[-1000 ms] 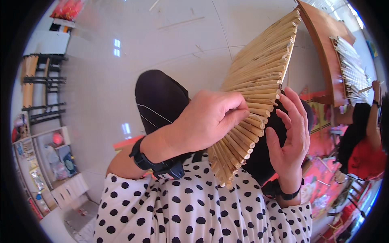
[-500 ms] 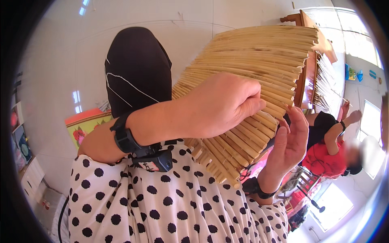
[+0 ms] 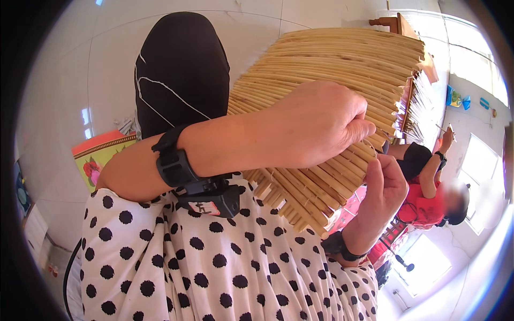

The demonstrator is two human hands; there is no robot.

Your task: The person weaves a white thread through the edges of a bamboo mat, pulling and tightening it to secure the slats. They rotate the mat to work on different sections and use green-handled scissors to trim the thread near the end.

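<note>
A mat of straw-coloured stalks [image 3: 332, 59], tied side by side, lies slanted across my lap, its cut ends in an uneven row on the right. My left hand [image 3: 326, 125] reaches over the mat, closed, with thumb and forefinger pressed together near the cut ends. Whatever it pinches is hidden. Just below and to the right, my right hand [image 3: 384, 187] is closed in a pinch at the mat's edge. A thin strand seems to run near its fingertips, too fine to make out. White thread [image 3: 166, 88] trails over my black-clad knee [image 3: 182, 59].
A co-worker in a red top [image 3: 423, 200] sits at the right, a hand raised. Loose pale stalks [image 3: 420, 109] lie in a pile by wooden furniture [image 3: 401, 24]. A flowered yellow-and-red package [image 3: 88, 163] rests on the tiled floor at the left.
My left hand has moved slightly right, toward the mat's cut ends. The right hand's fingers have gone from loosely spread to a pinch. The co-worker's hand has shifted.
</note>
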